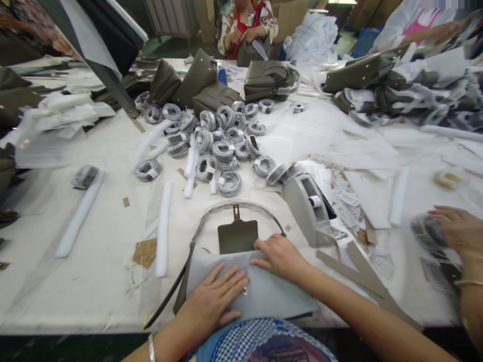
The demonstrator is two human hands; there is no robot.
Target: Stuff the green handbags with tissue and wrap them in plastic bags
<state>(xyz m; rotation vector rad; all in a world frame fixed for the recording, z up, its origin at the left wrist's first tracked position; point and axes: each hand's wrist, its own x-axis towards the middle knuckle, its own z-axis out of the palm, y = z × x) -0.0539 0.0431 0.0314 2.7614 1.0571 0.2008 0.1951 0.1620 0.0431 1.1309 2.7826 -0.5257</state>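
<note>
An olive handbag [181, 296] lies at the table's front edge, its upper side covered by a light grey panel [279, 291] with a small metal fitting. My left hand [217, 296] rests flat on this panel, fingers stretched out. At the panel's far edge, my right hand [281, 259] grips the bag with bent fingers, close to an olive flap [237, 237]. A metal-tipped tab [236, 212] sticks out from the flap. Around it curves the bag's strap [199, 221], partly wrapped in clear plastic. What is under the panel is hidden.
Many coiled, wrapped straps [226, 151] are heaped beyond the bag. A grey tape dispenser [307, 208] stands to the right, near white foam rods [164, 229]. Olive bags [269, 80] sit farther back. Another person's hand [458, 229] works at the right; other people are across the table.
</note>
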